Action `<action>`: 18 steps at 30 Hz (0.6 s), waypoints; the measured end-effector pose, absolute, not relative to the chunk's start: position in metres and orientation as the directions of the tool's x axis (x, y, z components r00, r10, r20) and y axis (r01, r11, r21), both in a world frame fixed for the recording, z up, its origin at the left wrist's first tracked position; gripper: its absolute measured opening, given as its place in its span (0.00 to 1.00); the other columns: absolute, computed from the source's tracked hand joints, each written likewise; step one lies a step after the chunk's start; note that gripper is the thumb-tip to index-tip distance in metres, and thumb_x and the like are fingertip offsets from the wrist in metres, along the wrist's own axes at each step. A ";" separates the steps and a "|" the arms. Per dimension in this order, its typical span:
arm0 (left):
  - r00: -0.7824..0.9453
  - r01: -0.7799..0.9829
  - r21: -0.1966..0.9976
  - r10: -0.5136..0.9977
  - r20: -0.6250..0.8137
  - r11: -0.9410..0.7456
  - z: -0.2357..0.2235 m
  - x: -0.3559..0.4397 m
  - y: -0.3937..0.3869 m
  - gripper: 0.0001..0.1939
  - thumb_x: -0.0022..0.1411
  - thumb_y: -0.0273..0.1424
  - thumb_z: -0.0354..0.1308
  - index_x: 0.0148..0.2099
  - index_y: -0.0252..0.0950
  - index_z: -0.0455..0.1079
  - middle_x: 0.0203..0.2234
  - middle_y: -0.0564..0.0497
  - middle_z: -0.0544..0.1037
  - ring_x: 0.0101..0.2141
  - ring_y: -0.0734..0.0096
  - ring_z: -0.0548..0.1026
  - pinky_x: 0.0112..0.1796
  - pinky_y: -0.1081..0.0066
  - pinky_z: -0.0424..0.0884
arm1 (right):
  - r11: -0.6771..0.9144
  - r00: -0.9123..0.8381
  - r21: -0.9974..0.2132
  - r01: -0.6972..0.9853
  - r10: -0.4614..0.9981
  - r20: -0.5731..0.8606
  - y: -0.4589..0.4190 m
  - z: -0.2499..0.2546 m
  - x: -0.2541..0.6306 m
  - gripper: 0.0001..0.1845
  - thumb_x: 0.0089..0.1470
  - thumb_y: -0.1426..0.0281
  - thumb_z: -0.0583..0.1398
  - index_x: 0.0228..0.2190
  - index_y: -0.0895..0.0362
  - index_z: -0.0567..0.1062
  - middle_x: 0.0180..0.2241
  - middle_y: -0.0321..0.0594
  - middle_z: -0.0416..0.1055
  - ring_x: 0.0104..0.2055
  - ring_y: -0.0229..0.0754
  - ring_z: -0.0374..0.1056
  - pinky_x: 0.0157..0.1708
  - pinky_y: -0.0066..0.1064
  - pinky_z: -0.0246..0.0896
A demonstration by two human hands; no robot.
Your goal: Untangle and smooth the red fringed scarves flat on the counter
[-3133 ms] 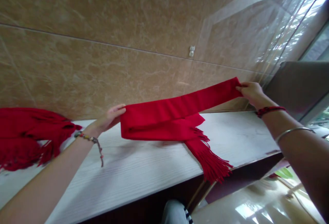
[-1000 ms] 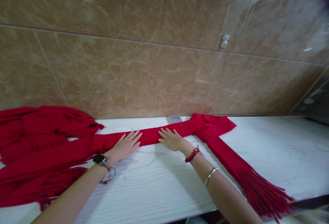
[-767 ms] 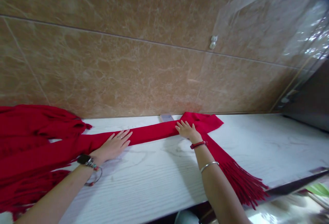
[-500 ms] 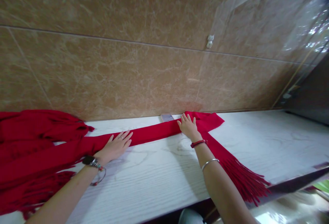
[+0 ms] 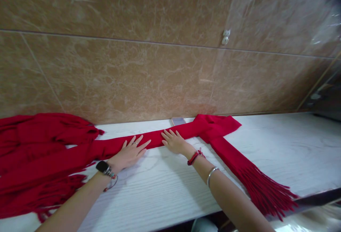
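A red fringed scarf [image 5: 191,129] lies folded into a long narrow strip across the white tabletop [image 5: 149,189]. Its right end turns over on itself, and a fringed tail slants toward the front edge. My left hand [image 5: 129,154] rests flat on the strip, fingers spread, with a ring on one finger. To its right, my right hand [image 5: 174,142] also lies palm down on the fabric, its fingers stretched out. Neither hand grips the cloth. Leftward, the strip runs into a loose heap of red fabric [image 5: 48,129] with fringe.
A tan marbled tile wall [image 5: 133,75] rises directly behind the table, with a small white hook [image 5: 225,37] on it. A small flat card-like item [image 5: 178,121] sits against the wall behind the scarf. A dark object [image 5: 329,98] stands at the far right.
My right hand has slid left along the strip, from near the turned-over right end toward my left hand. The left hand stays on the scarf, its fingers spread wider. The view has shifted slightly.
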State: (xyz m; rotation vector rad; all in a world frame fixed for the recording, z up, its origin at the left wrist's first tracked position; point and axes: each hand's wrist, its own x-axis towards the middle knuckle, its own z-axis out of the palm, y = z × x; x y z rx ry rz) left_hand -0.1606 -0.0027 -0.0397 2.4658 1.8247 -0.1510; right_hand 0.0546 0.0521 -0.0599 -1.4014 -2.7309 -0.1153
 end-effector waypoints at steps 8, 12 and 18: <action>0.439 0.898 -0.045 0.897 0.054 -0.437 -0.055 -0.160 0.003 0.24 0.66 0.39 0.36 0.63 0.43 0.47 0.62 0.48 0.45 0.61 0.59 0.41 0.56 0.51 0.42 | 0.638 -0.633 0.023 0.770 0.759 0.151 0.053 -0.061 0.053 0.26 0.61 0.64 0.40 0.58 0.60 0.53 0.60 0.48 0.46 0.62 0.51 0.40 0.56 0.51 0.40; 0.477 0.879 0.016 0.879 -0.018 -0.476 -0.057 -0.162 0.005 0.24 0.66 0.42 0.35 0.63 0.49 0.44 0.62 0.53 0.45 0.61 0.58 0.40 0.55 0.49 0.42 | 0.718 -0.713 0.021 0.696 0.688 0.134 0.051 -0.067 0.045 0.26 0.61 0.62 0.40 0.59 0.58 0.51 0.61 0.45 0.44 0.62 0.50 0.37 0.56 0.50 0.42; 0.408 0.913 0.080 0.900 -0.152 -0.400 -0.046 -0.160 0.003 0.23 0.66 0.42 0.33 0.62 0.56 0.42 0.63 0.55 0.39 0.60 0.49 0.36 0.52 0.40 0.41 | 0.607 -0.611 0.075 0.791 0.781 0.130 0.049 -0.066 0.050 0.26 0.61 0.64 0.41 0.58 0.61 0.53 0.60 0.51 0.46 0.61 0.54 0.41 0.55 0.54 0.42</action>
